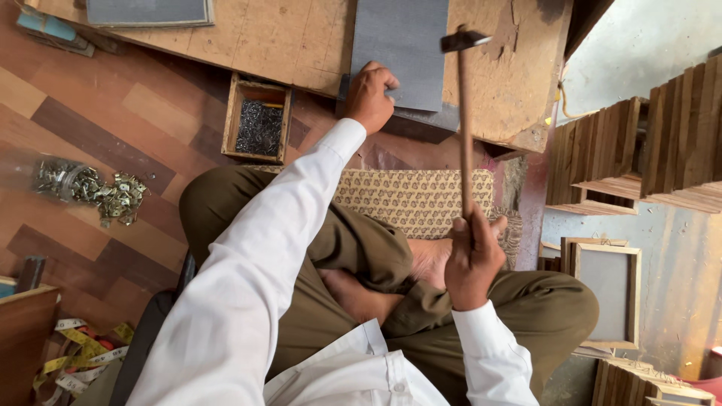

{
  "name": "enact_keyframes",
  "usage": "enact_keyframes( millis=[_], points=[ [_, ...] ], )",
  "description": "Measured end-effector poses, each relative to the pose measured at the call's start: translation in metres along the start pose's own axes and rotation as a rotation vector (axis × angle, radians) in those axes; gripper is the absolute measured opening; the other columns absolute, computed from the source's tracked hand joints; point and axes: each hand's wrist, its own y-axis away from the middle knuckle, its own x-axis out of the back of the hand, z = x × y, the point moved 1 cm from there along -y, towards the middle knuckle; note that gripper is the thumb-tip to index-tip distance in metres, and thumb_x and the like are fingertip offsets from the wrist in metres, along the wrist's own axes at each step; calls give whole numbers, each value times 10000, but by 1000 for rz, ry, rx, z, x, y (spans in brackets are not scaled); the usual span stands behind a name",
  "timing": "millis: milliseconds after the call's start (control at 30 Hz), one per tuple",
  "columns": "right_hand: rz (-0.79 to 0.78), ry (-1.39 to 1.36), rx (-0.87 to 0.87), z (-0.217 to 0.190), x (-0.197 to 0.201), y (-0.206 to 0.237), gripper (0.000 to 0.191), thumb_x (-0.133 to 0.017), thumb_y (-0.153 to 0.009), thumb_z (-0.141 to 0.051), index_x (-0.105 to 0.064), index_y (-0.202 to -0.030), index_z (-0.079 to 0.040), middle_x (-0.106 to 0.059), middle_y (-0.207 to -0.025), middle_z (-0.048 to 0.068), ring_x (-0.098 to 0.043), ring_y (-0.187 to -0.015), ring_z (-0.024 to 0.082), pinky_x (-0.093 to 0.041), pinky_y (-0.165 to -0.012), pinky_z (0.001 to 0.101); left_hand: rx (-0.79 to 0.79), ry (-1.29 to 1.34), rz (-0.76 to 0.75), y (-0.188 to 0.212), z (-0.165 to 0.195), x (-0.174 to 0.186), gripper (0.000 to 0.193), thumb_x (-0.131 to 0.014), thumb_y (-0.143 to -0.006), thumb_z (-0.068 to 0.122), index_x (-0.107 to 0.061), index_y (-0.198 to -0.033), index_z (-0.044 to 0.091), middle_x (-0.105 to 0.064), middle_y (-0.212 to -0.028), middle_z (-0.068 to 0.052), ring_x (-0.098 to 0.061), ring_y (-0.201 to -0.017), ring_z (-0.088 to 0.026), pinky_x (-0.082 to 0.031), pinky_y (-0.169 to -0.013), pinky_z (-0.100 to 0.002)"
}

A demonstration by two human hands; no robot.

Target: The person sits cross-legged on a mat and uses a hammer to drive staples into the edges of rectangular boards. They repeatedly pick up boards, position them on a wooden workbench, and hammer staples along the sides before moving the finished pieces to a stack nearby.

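Two hands: left (370, 96) pins grey board (401, 53), right (472, 259) grips hammer (465, 113).

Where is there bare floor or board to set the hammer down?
Bare floor lies between the box of small nails and the pile of metal hangers. The board is bare left of the grey panel. Crowded: the lap, where the right hand holds the hammer, and the stacked frames.
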Motion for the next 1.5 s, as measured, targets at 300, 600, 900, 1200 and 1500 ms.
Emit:
enact_keyframes(
  millis=[300, 600, 900, 1200, 1500],
  points=[
    [9, 316, 107, 13, -26, -6, 262, -748, -969, -54, -713, -1220, 14, -537, -1100, 331, -590, -970, 262, -496, -894, 361, -51, 41, 78, -2, -5, 2, 312, -664, -730, -150, -638, -965, 54, -652, -1073, -101, -670, -954, -276, -570, -820, -369],
    [-5, 319, 121, 18, -36, -10, 286, -737, -961, -72, -696, -1219, 45, -614, -1041, 295, -543, -1000, 286, -398, -1076, 415, -68, 75, 85, 1, -7, 5, 345, -661, -704, -169, -624, -968, 50, -648, -1038, -115, -669, -956, -310, -560, -812, -395],
    [29, 382, 256, 23, -35, -9, 332, -714, -948, -108, -648, -1266, -37, -660, -1029, 280, -639, -890, 352, -409, -1050, 491, -89, 44, 79, -4, -10, 5, 329, -654, -724, -139, -602, -979, 63, -651, -1048, -126, -662, -949, -330, -548, -809, -417],
    [48, 505, 252, 42, -27, -5, 201, -732, -929, -118, -717, -1116, -45, -629, -1110, 391, -680, -943, 367, -511, -990, 381, 0, 70, 5, -2, 7, 16, 314, -683, -755, -105, -631, -1008, 74, -656, -1097, -108, -678, -965, -302, -554, -840, -410],
    [-180, -549, -761, 95, 14, 15, 366, -662, -1075, -275, -742, -1270, 24, -578, -831, 118, -499, -606, 172, -399, -528, 328, 288, -259, 235, 23, 20, 50, 463, -968, -649, 176, -703, -993, 15, -671, -1035, -234, -614, -1010, -424, -493, -887, -501]
  ],
)
